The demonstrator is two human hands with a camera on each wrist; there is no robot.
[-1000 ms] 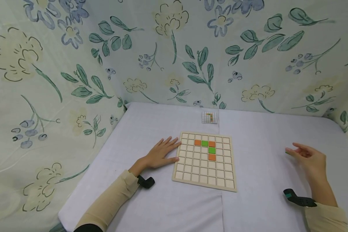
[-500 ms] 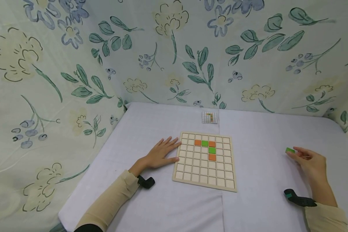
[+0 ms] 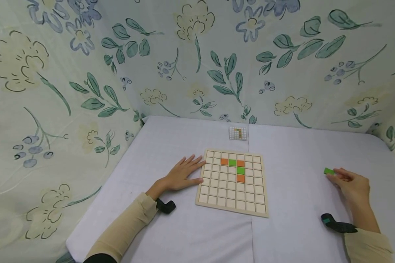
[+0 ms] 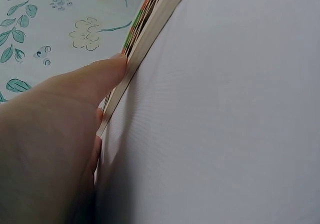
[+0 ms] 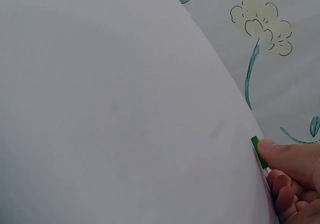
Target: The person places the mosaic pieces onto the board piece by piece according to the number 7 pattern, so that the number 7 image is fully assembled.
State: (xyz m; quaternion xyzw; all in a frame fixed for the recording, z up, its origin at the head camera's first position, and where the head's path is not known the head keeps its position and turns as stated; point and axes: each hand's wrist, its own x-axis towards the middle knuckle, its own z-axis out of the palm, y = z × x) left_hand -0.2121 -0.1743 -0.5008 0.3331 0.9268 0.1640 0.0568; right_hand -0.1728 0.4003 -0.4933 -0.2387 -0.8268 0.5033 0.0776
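A square wooden grid board (image 3: 232, 212) lies at the middle of the table. Set in its cells are orange and green tiles, in a row of three with two more running down from the right end; one is the lower orange tile (image 3: 240, 178). My left hand (image 3: 181, 174) rests flat with spread fingers, its fingertips and thumb touching the board's left edge. Over to the right, my right hand (image 3: 353, 185) pinches a green tile (image 3: 329, 171) between thumb and fingers, apart from the board. In the right wrist view the thumb presses on this green tile (image 5: 260, 152).
A small printed card (image 3: 238, 133) with a coloured grid pattern lies behind the board. White cloth covers the table (image 3: 293, 153). Floral fabric (image 3: 197, 62) hangs behind it and at both sides.
The green tile in my right hand has turned into fuller view. The right hand has shifted only slightly. My left hand and the board have stayed put.
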